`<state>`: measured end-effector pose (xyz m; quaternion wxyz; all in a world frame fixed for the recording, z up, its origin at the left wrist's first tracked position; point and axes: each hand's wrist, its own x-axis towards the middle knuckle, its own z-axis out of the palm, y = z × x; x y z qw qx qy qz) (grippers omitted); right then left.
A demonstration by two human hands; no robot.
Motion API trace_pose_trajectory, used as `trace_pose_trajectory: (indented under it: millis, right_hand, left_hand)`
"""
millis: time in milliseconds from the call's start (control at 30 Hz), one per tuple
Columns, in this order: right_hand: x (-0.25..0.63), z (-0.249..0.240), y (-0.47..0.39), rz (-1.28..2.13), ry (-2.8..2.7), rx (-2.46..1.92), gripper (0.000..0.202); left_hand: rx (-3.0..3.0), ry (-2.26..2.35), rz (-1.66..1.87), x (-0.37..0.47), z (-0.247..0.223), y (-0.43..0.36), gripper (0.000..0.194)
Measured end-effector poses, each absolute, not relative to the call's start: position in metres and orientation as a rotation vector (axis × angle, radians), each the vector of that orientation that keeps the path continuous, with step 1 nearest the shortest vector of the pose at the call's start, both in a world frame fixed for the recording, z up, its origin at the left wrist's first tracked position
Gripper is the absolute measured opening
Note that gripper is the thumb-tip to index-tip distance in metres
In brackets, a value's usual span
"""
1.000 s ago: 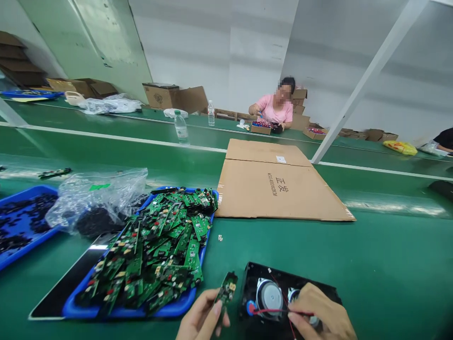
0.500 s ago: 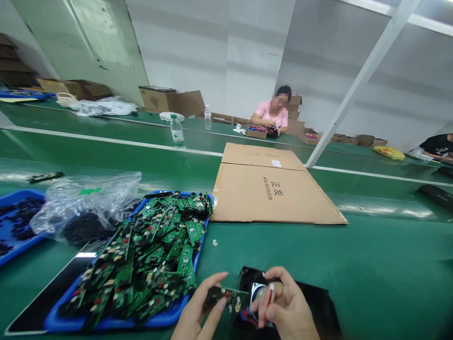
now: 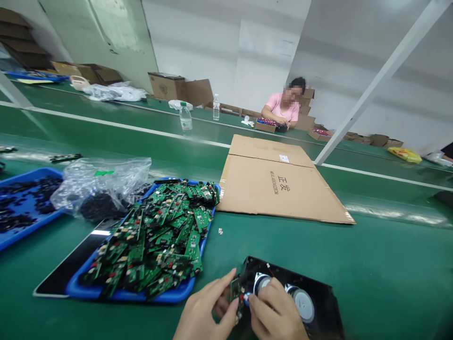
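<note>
At the near edge of the worktop [image 3: 354,264], the left hand [image 3: 205,314] pinches a small circuit board [image 3: 234,289] upright against the black speaker panel [image 3: 318,288], so its edge meets the wires; the right hand [image 3: 276,316] closes on a red connector [image 3: 247,298] beside it. Left of the panel, a blue tray [image 3: 170,296] heaped with boards crowds the left hand.
</note>
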<state>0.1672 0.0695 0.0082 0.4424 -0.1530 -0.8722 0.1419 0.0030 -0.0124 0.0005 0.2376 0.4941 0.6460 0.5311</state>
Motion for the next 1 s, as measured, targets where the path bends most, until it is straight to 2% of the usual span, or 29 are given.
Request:
trace_pose_trajectory:
  millis: [133,200,400,600,800,1000]
  right_hand:
    - [0.159,0.027,0.071,-0.101,-2.293,-0.327,0.025]
    - [0.156,0.032,0.07,-0.207,-2.26,-0.343,0.028]
    - [0.156,0.038,0.067,-0.224,-2.254,-0.377,0.026]
    - [0.162,0.035,0.068,-0.197,-2.308,-0.367,0.02]
    - [0.168,0.021,0.065,-0.289,-2.379,-0.418,0.026]
    - [0.164,0.027,0.065,-0.277,-2.373,-0.381,0.024]
  left_hand:
    - [1.654,1.878,1.37,0.002,-0.004,-0.013,0.034]
    - [1.691,1.89,1.346,0.004,-0.005,-0.012,0.032]
    - [1.586,1.887,1.375,0.013,0.002,-0.01,0.025]
    - [1.547,1.902,1.321,0.015,0.006,-0.012,0.025]
    - [1.505,1.905,1.317,0.017,0.008,-0.012,0.026]
    - [1.49,1.879,1.302,0.017,0.005,-0.013,0.026]
